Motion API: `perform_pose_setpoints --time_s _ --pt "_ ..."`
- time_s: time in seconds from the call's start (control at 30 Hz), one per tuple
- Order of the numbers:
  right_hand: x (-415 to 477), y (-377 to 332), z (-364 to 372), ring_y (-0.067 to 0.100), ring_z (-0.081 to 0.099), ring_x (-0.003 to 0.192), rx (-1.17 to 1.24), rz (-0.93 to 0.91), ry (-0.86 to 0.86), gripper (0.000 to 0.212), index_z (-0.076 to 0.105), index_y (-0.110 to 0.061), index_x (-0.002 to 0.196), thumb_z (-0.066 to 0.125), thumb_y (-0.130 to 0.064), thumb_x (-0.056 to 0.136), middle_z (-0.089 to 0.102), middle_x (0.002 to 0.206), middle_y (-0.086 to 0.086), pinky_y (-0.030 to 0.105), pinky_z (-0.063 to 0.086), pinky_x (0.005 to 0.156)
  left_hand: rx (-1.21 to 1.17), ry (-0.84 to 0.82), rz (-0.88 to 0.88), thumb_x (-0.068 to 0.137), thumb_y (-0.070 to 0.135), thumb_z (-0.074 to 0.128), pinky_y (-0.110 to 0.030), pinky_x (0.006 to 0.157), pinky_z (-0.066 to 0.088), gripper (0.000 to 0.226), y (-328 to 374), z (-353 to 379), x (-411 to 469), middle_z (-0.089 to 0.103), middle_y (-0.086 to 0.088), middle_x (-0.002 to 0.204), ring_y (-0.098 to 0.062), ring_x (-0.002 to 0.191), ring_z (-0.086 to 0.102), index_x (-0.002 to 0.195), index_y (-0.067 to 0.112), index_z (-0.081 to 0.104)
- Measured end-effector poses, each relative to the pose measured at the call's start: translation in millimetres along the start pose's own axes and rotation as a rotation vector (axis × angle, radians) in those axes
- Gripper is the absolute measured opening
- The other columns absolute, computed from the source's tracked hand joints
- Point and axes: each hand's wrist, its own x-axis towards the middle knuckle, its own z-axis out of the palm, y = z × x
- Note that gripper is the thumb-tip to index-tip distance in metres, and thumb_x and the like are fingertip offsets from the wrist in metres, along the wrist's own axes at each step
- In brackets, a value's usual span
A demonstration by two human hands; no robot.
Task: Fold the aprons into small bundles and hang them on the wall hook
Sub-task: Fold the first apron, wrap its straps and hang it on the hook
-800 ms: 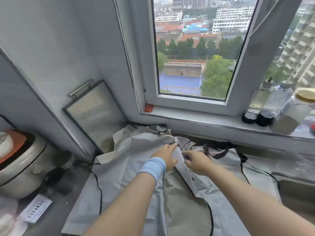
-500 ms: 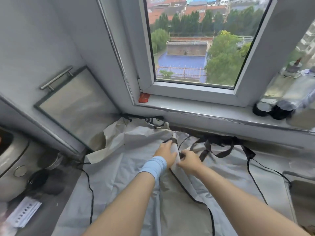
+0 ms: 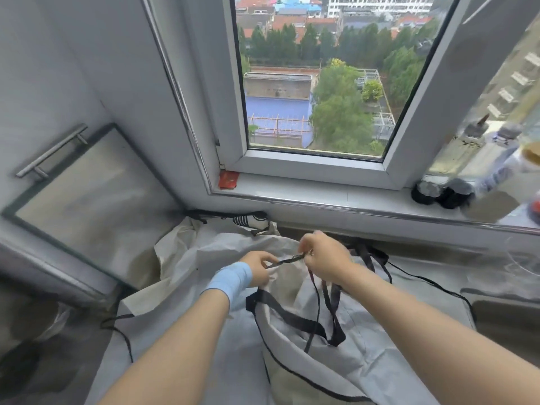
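Hands meet close together above the desk (image 3: 67, 366), just below the windowsill (image 3: 321, 197). Left hand (image 3: 257, 270), with a blue wristband (image 3: 230, 280), has its fingers curled and pinches one end of a black strap (image 3: 287, 261). Right hand (image 3: 324, 258), slightly higher and nearer the window, is curled and pinches the same strap a short way along. The strap is taut between them, running left to right and rising toward the right hand. More strap hangs in loops (image 3: 330, 320) below the right wrist.

A grey apron (image 3: 380, 363) lies spread on the desk beneath and around both forearms. Its top edge is lifted at the hands, and its length runs from the window side toward the person. A paler cloth (image 3: 175, 252) lies partly under it on the left.

A metal-framed panel (image 3: 87, 194) leans against the left wall. Bottles (image 3: 467, 159) stand on the sill at right, blurred.
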Motion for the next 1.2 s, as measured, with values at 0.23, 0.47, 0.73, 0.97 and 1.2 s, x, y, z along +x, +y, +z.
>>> perform_pose_setpoints --time_s 0.23,0.47,0.73,0.97,1.2 --pt "26 -12 23 0.028 0.061 0.107 -0.392 -0.162 -0.289 0.045 0.059 -0.034 0.124 0.054 -0.012 0.085 0.053 0.128 0.001 0.036 0.053 0.078 0.088 -0.124 0.153 0.077 -0.008 0.05 -0.03 0.077 0.052 0.04 -33 -43 -4 0.066 0.003 0.09 -0.017 0.078 0.059 0.084 0.029 0.062" --pt "39 -56 12 0.033 0.063 0.081 -0.258 -0.378 0.12 0.022 0.061 -0.015 0.102 0.055 -0.003 0.085 0.054 0.11 0.006 0.046 0.052 0.065 0.007 0.001 0.143 0.071 0.029 0.068 -0.029 0.09 0.046 0.068 -4 -56 -11 0.057 0.005 0.12 -0.017 0.109 0.057 0.134 0.024 0.044" --pt "32 -37 -15 0.019 0.062 0.104 0.194 -0.34 0.364 0.06 0.041 -0.026 0.133 0.064 0.001 0.084 0.046 0.132 -0.002 0.04 0.053 0.085 -0.283 0.365 0.235 0.072 -0.015 0.04 -0.02 0.07 0.043 0.053 15 -73 0 0.067 -0.001 0.088 -0.019 0.083 0.059 0.099 0.019 0.069" --pt "50 -27 -27 0.021 0.046 0.107 0.305 0.073 0.47 0.063 0.044 -0.027 0.129 0.062 -0.011 0.071 0.036 0.126 0.001 0.036 0.045 0.091 -0.272 0.229 0.327 0.073 -0.006 0.056 -0.021 0.059 0.044 0.03 -2 -97 -14 0.058 0.01 0.063 -0.011 0.064 0.051 0.07 0.023 0.061" --pt "66 -38 -43 0.021 0.055 0.114 0.125 0.069 -0.102 0.023 0.065 -0.029 0.105 0.065 -0.04 0.084 0.064 0.109 -0.006 0.045 0.032 0.108 -0.12 0.246 0.355 0.083 0.035 0.071 -0.022 0.056 0.035 0.028 7 -105 -31 0.045 0.013 0.057 -0.008 0.055 0.04 0.068 0.022 0.051"
